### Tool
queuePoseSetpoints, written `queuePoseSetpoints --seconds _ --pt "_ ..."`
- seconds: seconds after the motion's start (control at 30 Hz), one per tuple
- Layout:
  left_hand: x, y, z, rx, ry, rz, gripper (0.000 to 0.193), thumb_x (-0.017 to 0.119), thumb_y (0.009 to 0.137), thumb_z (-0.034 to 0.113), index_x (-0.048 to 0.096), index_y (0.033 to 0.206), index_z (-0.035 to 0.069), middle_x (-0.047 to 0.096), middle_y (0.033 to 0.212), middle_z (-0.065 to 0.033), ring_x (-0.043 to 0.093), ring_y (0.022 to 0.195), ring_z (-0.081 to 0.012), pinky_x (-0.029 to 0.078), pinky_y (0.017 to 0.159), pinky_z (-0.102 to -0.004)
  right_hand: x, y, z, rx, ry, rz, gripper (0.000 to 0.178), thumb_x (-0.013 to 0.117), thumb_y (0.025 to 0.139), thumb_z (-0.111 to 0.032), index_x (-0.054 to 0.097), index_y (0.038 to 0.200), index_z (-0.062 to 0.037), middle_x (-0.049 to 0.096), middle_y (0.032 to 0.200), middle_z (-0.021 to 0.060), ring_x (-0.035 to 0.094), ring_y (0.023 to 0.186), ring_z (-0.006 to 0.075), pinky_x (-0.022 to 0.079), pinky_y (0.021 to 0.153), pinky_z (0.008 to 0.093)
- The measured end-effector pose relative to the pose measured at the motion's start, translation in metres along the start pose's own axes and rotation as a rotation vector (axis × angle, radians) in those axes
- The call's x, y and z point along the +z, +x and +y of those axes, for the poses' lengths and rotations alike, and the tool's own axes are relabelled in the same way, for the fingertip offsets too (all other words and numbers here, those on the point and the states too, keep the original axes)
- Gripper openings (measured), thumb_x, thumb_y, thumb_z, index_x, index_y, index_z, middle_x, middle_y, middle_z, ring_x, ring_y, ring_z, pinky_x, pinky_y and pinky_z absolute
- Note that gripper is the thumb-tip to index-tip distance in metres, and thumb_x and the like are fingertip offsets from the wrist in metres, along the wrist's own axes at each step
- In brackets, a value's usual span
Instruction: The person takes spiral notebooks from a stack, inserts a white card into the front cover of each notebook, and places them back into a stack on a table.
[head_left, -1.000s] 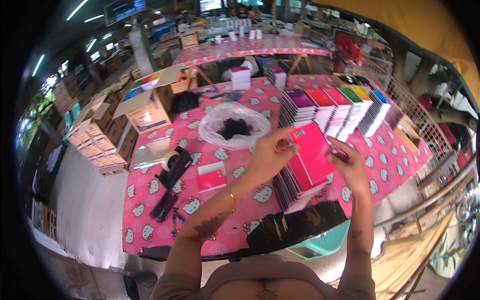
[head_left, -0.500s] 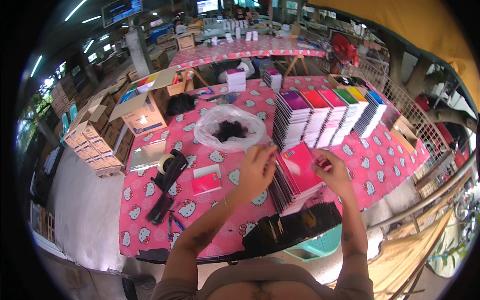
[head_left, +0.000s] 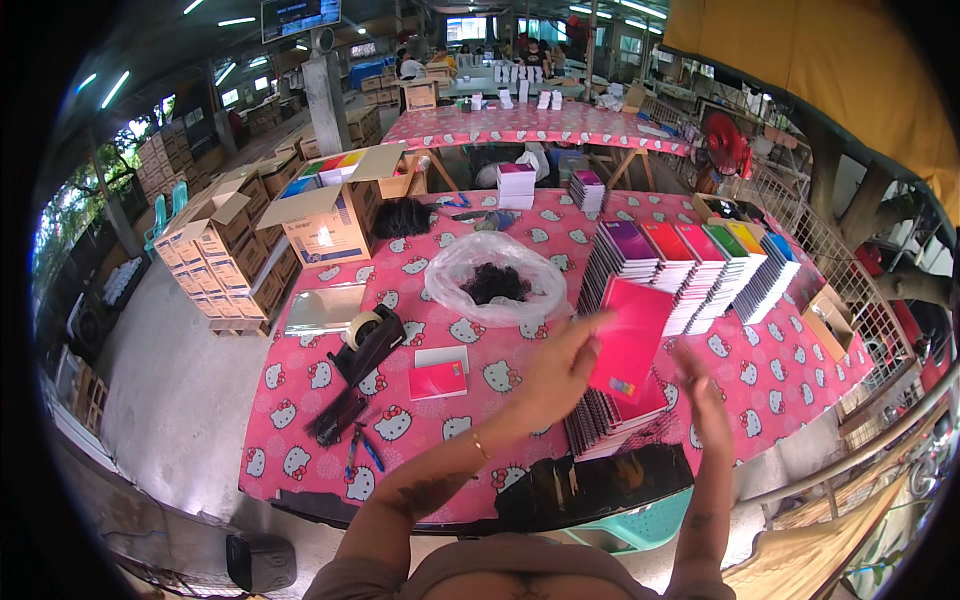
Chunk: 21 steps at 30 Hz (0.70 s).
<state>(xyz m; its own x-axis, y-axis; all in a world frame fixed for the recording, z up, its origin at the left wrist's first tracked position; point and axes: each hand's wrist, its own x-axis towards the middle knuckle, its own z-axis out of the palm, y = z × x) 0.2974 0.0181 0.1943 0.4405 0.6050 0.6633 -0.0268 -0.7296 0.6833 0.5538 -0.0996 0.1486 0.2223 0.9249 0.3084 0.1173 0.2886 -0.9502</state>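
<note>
A pink notebook [head_left: 632,335] is tilted up above a near stack of spiral notebooks [head_left: 600,428]. My left hand [head_left: 556,372] pinches it by its left edge, thumb and fingers closed. My right hand [head_left: 706,400] is held just right of the notebook, fingers stretched out, with nothing in it. Behind stand tall notebook stacks: purple [head_left: 628,243], red [head_left: 668,243], pink [head_left: 702,245], green [head_left: 728,240], yellow [head_left: 750,240] and blue [head_left: 775,255]. To the left of my left hand, a small pink notebook [head_left: 437,380] lies on the table.
A clear plastic bag [head_left: 450,290] holds black curly pieces [head_left: 497,284]. Left of it are a tape dispenser [head_left: 372,340], pliers [head_left: 362,450] and a cardboard box [head_left: 325,225]. An open carton [head_left: 828,320] sits at the right edge. The patterned pink cloth [head_left: 470,490] covers the table.
The pink notebook has been lifted off the near stack and turned, its small printed label now at the bottom. My right hand has let go and moved right. The head view has shifted.
</note>
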Motion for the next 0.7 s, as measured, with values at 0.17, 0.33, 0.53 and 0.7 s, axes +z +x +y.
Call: queuePoseSetpoints --seconds 0.17,0.33,0.53,0.7 --pt "0.033 -0.038 -0.013 -0.135 0.312 -0.118 0.037 0.064 0.095 0.024 0.062 0.125 0.004 0.066 0.089 -0.0143 0.066 0.074 -0.032 0.052 0.064 -0.0423 0.041 -0.019 -0.009 0.078 -0.169 -0.114 0.081 0.057 0.099 -0.049 0.026 0.156 0.0004 0.037 0.156 0.0201 0.037 0.142 0.028 0.028 0.117 0.0386" --pt "0.052 -0.042 -0.009 -0.023 0.424 0.001 0.041 0.066 0.094 0.028 0.062 0.124 0.002 0.065 0.081 -0.0129 0.066 0.065 -0.0308 0.051 0.056 -0.0419 0.045 -0.017 -0.005 0.119 -0.225 -0.079 0.069 0.061 0.098 -0.023 0.029 0.155 -0.0009 0.042 0.152 0.018 0.04 0.139 0.0228 0.029 0.115 0.0347" --pt "0.038 -0.047 -0.006 -0.09 0.069 -0.005 0.032 0.065 0.094 0.025 0.064 0.121 0.006 0.067 0.084 -0.0133 0.067 0.068 -0.0321 0.053 0.059 -0.0397 0.043 -0.021 -0.002 0.061 -0.245 -0.027 0.062 0.063 0.094 -0.011 0.04 0.151 -0.0056 0.046 0.15 0.0196 0.039 0.142 0.0264 0.028 0.116 0.0363" --pt "-0.056 -0.107 -0.139 -0.093 0.52 0.039 0.034 0.069 0.086 0.019 0.065 0.119 0.009 0.068 0.106 -0.0133 0.069 0.087 -0.0319 0.055 0.074 -0.0424 0.042 -0.018 -0.005 -0.001 -0.364 -0.094 0.053 0.064 0.092 -0.012 0.052 0.143 -0.0065 0.044 0.152 0.0211 0.037 0.145 0.0316 0.026 0.118 0.0403"
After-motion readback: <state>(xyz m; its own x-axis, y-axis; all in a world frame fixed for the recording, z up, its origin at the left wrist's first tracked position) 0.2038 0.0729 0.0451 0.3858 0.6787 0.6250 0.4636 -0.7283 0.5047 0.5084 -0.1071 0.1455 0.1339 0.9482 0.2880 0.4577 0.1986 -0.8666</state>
